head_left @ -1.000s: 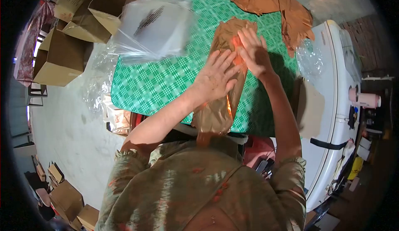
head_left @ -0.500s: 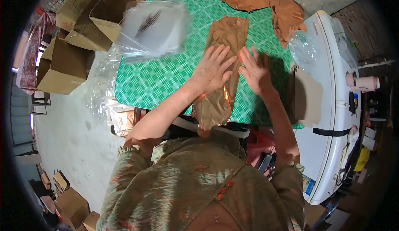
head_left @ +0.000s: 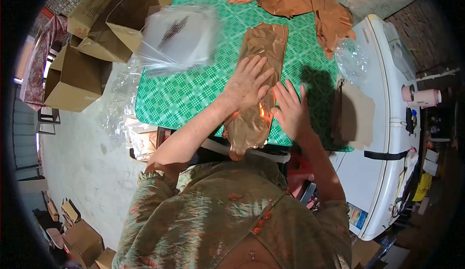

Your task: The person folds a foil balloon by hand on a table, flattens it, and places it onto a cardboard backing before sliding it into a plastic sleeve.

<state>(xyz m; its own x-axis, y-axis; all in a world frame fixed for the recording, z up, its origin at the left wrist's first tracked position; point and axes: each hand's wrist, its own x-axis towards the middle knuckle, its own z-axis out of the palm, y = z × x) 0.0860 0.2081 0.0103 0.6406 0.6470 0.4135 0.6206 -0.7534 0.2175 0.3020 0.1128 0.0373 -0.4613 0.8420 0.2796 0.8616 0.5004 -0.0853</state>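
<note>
Right hand (head_left: 293, 114) is sitting nearer the wearer than before, fingers spread, grasping nothing. I am seeing the folded copper-coloured sheet (head_left: 264, 41) lying beside those fingertips, under the left hand's (head_left: 246, 87) flat, open fingers, on green-checked cloth (head_left: 181, 94).

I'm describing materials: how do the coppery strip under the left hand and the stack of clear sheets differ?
The coppery strip is opaque and shiny; the clear sheets are see-through, with dark print. The strip is long, narrow and creased; the sheets are broad and look smoother. Both lie on the green checked cloth.
</note>
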